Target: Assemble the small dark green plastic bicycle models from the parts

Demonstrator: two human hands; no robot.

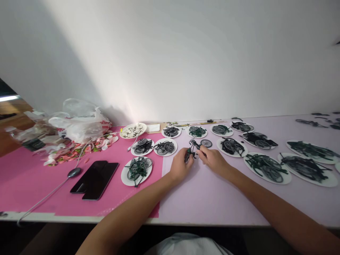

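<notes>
My left hand (179, 165) and my right hand (213, 159) meet over the light pink table surface (212, 198). Both pinch a small green and black toy bicycle frame (191, 150) between their fingertips. A loose grey wheel (206, 143) lies just beyond my right hand. White round plates with dark bicycle parts surround the hands, the nearest (232, 146) to the right and another (136, 170) to the left.
Several more plates of parts (267, 167) run along the right side. A dark phone (94, 179) and a cable with a grey puck (74, 172) lie on the bright pink mat. Plastic bags (79, 124) and a bowl of small white pieces (132, 130) stand at back left.
</notes>
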